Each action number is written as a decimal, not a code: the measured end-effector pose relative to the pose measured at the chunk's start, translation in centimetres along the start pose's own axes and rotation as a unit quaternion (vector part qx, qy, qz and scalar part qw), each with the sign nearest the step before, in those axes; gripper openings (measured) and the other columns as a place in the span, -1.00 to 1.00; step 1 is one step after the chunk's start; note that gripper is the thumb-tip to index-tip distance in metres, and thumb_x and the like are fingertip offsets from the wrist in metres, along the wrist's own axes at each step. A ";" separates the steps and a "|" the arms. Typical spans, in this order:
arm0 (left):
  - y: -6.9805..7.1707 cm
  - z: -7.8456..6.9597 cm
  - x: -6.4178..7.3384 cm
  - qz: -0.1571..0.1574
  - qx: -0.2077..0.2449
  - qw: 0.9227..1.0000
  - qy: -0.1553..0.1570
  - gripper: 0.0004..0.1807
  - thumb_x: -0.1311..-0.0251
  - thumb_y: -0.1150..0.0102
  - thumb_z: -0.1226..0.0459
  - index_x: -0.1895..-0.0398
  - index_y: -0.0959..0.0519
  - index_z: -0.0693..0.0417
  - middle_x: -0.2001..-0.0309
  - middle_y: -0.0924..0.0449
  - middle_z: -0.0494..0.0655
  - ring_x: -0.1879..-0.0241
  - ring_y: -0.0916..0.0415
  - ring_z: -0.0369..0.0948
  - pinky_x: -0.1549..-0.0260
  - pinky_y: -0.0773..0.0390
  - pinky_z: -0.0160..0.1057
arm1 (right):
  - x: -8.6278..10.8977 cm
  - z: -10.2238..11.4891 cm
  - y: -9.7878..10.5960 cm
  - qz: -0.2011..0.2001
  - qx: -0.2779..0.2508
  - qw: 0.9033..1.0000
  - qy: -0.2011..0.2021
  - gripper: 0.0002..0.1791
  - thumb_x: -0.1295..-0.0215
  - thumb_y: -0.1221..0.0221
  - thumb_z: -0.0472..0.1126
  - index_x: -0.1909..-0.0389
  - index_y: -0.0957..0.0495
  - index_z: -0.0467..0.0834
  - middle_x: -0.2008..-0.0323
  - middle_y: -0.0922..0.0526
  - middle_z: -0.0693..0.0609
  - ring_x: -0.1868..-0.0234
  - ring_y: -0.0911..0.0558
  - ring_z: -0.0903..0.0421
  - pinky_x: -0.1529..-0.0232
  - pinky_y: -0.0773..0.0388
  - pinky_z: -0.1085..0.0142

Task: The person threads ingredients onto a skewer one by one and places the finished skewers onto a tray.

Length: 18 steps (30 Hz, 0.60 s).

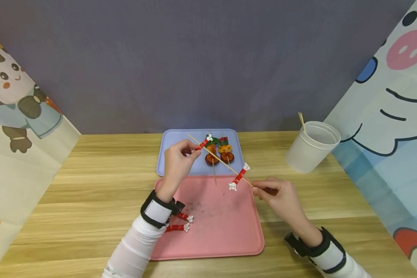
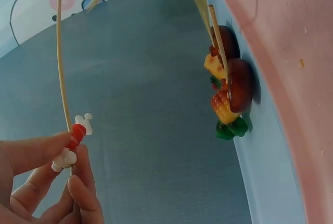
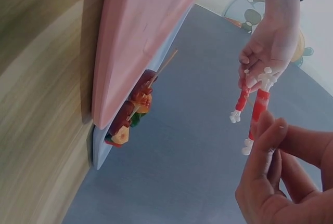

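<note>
A thin wooden skewer (image 1: 219, 158) slants between my hands above the trays. My left hand (image 1: 178, 163) pinches a small red toy piece with white knobbly ends (image 1: 204, 144) near the skewer's far end; the left wrist view shows the stick running up from these fingers. My right hand (image 1: 280, 197) grips the near end between thumb and fingers. Just beyond those fingertips, a second red piece with white ends (image 1: 241, 174) sits crosswise on the stick. Two more red pieces (image 1: 177, 227) lie on the pink tray (image 1: 215, 241), partly hidden by my left wrist.
Behind the pink tray, a blue tray (image 1: 180, 135) holds two loaded toy-food skewers (image 1: 212, 159) with brown, yellow and green pieces. A white cup (image 1: 307, 152) with a few sticks (image 1: 301, 120) stands at the right. A grey panel (image 1: 194, 69) closes off the back.
</note>
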<state>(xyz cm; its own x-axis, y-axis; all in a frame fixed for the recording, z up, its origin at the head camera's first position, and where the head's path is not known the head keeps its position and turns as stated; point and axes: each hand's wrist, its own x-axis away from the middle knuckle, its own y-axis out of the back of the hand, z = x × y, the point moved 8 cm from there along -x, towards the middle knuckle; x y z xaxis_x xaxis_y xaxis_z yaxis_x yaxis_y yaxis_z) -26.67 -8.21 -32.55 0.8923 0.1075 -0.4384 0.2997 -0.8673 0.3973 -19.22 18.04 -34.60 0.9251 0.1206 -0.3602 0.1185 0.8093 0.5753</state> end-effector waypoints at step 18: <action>-2.5 -1.1 1.3 0.062 0.005 0.998 -0.018 -0.96 0.11 -0.33 0.34 0.53 -0.68 0.02 0.54 -0.67 -0.16 0.55 -0.49 -0.34 0.53 -0.51 -0.24 | -0.5 -0.8 -0.7 0.005 -0.020 1.000 -0.008 -0.87 0.03 -0.33 -0.32 0.38 -0.72 -0.15 0.60 -0.62 0.06 0.61 -0.54 0.23 0.60 -0.52 0.42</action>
<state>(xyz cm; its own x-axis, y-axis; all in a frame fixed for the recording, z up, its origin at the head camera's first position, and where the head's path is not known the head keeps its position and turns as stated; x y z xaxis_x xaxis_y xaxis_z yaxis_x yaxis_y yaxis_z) -25.87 -5.41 -33.24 0.9094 -0.0188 -0.4154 0.1841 -0.8775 0.4428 -20.02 17.93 -35.45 0.9316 0.1210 -0.3427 0.0944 0.8300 0.5497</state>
